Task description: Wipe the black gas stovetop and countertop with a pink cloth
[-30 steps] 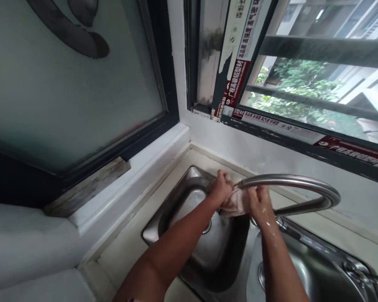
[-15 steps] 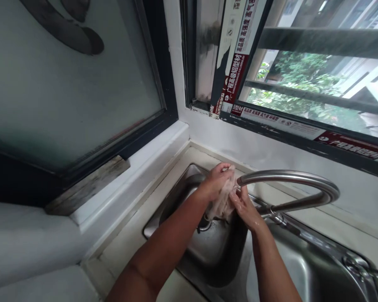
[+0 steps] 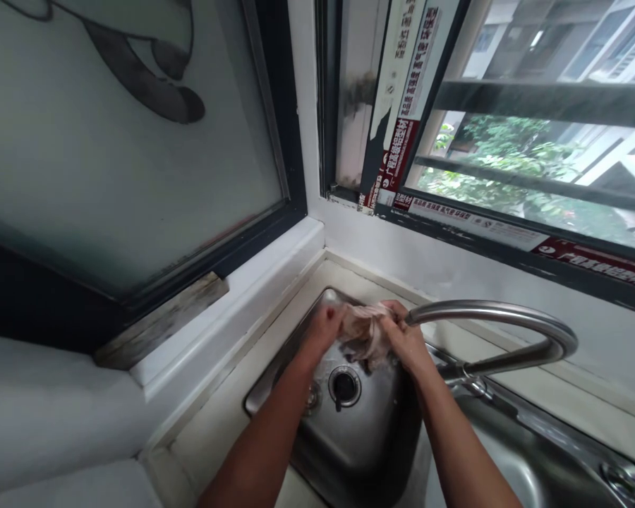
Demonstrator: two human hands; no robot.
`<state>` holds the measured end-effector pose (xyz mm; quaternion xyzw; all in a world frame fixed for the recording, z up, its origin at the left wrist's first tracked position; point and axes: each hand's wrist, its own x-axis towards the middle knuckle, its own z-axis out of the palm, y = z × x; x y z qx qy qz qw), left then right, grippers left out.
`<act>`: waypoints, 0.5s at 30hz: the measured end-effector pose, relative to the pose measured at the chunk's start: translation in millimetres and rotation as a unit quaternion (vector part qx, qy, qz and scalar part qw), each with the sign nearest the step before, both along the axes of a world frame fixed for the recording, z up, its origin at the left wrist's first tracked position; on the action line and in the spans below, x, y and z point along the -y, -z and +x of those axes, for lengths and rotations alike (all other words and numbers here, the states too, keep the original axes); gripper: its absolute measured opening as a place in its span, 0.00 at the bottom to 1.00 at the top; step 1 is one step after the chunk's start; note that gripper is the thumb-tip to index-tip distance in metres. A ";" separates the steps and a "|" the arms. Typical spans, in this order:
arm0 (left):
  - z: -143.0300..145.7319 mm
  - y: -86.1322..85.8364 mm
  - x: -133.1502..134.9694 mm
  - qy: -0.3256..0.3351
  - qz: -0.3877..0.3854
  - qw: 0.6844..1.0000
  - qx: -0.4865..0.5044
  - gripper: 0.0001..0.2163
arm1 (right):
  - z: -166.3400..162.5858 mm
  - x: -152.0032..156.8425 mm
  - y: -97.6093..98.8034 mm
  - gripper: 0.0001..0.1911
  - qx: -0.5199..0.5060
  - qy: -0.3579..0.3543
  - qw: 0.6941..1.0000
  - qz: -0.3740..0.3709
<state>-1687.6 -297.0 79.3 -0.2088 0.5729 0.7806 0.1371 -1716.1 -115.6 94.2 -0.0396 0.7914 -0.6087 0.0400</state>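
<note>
A wet, pale pinkish cloth [image 3: 367,326] is stretched between my two hands over the left basin of a steel sink [image 3: 343,441]. My left hand [image 3: 325,326] is closed on its left end, slightly blurred. At the other end, my right hand [image 3: 401,330] grips the cloth just below the spout of the curved faucet [image 3: 497,308]. The cloth's lower part hangs in loose folds with brownish patches. Below it shows the dark drain [image 3: 345,386] in the basin floor. Whether water runs from the spout I cannot tell.
The faucet arches over the divide to a second basin [image 3: 502,437] on the right. A pale counter rim [image 3: 233,416] and white wall ledges surround the sink. Frosted glass [image 3: 137,176] stands at left, and a dark-framed window [image 3: 455,224] is behind.
My left hand has moved left and down, away from my right hand. The bunched cloth is now spread between them, and the drain has come into view. The camera view has shifted slightly.
</note>
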 end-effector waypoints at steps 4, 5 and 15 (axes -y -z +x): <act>33.5 33.9 -31.7 0.133 0.137 0.976 0.101 0.38 | 4.6 -2.1 -12.7 0.20 0.003 -0.020 1.000 -0.003; 39.3 41.5 -41.9 0.143 0.206 0.962 0.112 0.42 | 6.6 -4.9 -14.8 0.20 0.019 -0.022 1.000 -0.009; 17.8 79.8 -96.1 0.000 0.444 0.887 0.122 0.21 | 40.8 -32.2 -5.7 0.15 0.158 -0.018 0.925 -0.346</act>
